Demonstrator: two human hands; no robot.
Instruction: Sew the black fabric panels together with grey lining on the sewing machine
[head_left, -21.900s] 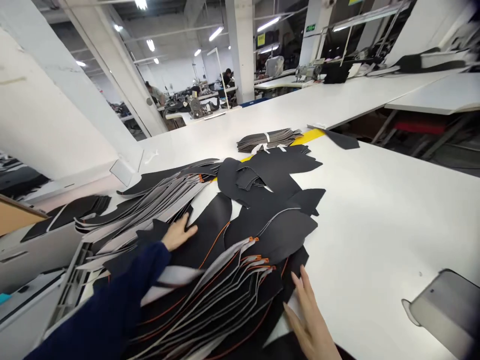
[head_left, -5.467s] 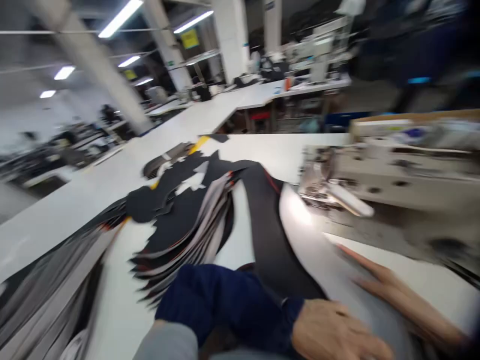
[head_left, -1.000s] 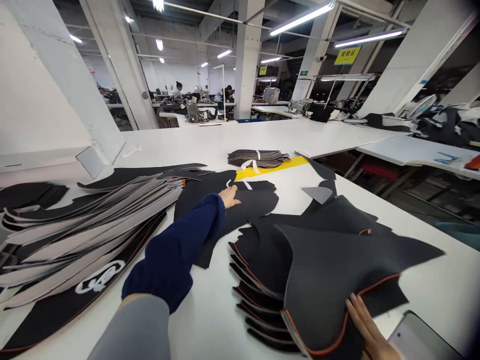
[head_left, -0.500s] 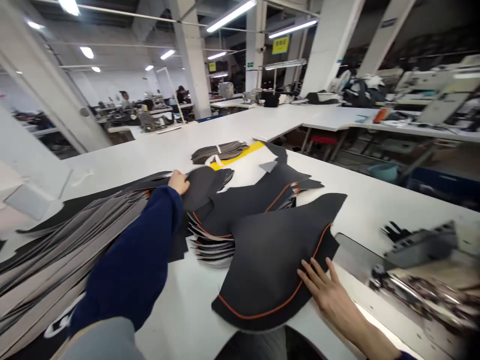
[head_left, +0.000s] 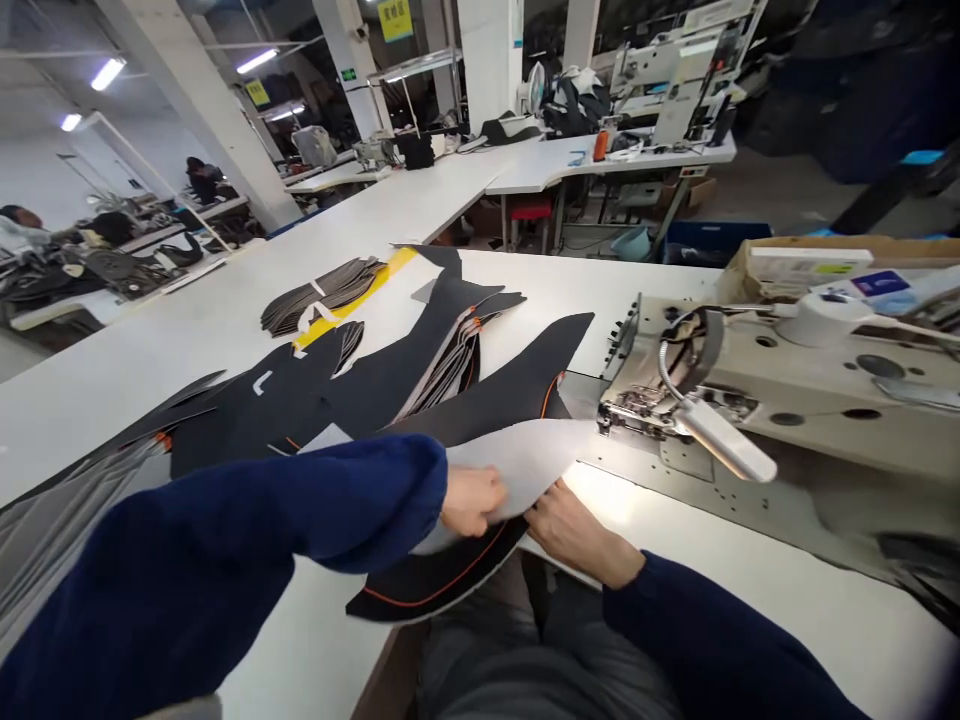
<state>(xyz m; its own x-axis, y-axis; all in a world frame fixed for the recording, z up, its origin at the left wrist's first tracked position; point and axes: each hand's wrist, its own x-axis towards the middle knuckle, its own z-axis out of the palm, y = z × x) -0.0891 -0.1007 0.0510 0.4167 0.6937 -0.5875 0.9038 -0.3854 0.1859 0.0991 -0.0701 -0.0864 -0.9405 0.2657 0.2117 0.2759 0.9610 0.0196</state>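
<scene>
Beside sewing machine [head_left: 690, 400], hands [head_left: 471, 502] on black panel [head_left: 510, 470] (grey-backed)

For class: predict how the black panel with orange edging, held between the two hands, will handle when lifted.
Probably floppy: the black panel curves softly between the left hand and right hand. Likely light too, since its thin, grey-backed edge curls up.

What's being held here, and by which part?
A black panel with orange piping, pale underside turned up: the left hand and right hand grip its near edge.
</scene>
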